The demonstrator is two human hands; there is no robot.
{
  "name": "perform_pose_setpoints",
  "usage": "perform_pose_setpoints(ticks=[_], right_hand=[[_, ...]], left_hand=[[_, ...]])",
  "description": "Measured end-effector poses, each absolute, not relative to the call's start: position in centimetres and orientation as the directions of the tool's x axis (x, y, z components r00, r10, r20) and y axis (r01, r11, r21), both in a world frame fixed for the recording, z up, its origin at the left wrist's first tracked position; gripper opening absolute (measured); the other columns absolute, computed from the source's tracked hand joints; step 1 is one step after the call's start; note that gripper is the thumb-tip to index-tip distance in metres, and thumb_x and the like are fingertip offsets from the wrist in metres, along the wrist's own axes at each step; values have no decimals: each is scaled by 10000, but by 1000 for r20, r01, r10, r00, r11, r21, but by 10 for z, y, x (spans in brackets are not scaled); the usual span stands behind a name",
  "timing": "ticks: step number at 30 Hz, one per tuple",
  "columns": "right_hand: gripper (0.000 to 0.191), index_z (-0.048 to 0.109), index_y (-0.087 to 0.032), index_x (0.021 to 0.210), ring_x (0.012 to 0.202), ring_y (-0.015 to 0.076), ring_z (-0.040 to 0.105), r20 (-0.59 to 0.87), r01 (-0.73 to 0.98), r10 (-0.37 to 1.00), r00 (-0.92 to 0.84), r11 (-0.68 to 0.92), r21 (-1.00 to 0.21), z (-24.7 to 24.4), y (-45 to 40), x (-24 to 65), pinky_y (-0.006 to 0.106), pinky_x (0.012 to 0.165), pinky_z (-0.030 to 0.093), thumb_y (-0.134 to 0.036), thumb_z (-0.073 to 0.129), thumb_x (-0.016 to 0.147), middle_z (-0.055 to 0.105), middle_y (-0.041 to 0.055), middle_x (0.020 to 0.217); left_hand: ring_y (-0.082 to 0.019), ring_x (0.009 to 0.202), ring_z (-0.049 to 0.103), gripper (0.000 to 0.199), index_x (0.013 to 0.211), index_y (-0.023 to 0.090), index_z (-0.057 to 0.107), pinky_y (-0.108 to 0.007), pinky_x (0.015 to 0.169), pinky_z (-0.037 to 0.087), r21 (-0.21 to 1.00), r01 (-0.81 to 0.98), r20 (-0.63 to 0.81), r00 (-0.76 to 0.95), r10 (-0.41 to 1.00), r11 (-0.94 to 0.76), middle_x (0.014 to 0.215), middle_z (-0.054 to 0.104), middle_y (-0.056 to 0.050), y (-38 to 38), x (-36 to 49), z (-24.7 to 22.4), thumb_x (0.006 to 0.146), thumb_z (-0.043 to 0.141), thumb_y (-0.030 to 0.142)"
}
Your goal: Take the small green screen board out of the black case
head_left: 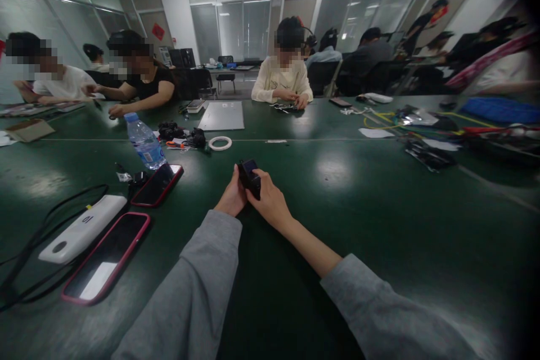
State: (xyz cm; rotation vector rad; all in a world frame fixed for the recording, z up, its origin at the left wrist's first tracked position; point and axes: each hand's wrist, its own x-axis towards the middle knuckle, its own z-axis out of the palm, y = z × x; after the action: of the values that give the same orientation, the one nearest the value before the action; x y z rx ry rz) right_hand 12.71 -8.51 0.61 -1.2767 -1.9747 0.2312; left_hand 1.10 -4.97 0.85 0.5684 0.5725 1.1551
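Note:
A small black device [250, 175] with a dark screen is held above the green table [304, 225], near the middle of the view. My left hand [233, 194] wraps round its left side. On its right side and lower edge, the fingers of my right hand [270, 198] are closed. Both hands touch the device, and parts of it are hidden behind the fingers. Grey sleeves cover both forearms.
To the left lie a phone in a pink case [107, 259], a white power bank [84, 228], a red-edged phone [158, 184] and black cables. Behind them are a water bottle [144, 140] and a white ring [220, 143]. Several people sit across the table.

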Motion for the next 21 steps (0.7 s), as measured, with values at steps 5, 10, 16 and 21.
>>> perform_pose_setpoints(ticks=[5,10,16,21], right_hand=[[509,295,-217,1296,905,222,553,495,709,844,-208,478,-518,8,-85,127,347,725,496,-298,503,839,448,98,1176],[504,302,-216,1294,914,222,558,510,720,836,-204,481,-500,8,-86,126,350,733,504,-296,507,841,454,93,1187],[477,309,-196,1288,931,227,560,543,704,814,-208,510,-495,8,-87,126,355,734,512,-299,478,854,455,103,1192],[494,306,-192,1295,969,228,546,585,685,780,-220,551,-477,8,-87,125,369,775,510,-292,488,847,453,101,1199]], left_hand=[[-226,1011,586,517,986,157,628,-346,937,433,659,-672,-186,291,939,339,914,672,-78,-49,9,8,794,457,606],[-224,981,605,516,992,143,636,-336,924,444,643,-681,-208,286,935,351,895,682,-89,-50,8,7,793,472,590],[-217,938,627,523,990,141,641,-327,889,464,638,-698,-207,251,946,325,867,689,-87,-53,8,12,806,446,591],[-214,898,637,533,954,142,643,-329,874,469,621,-718,-273,180,945,316,832,688,-83,-55,5,15,802,432,607]])
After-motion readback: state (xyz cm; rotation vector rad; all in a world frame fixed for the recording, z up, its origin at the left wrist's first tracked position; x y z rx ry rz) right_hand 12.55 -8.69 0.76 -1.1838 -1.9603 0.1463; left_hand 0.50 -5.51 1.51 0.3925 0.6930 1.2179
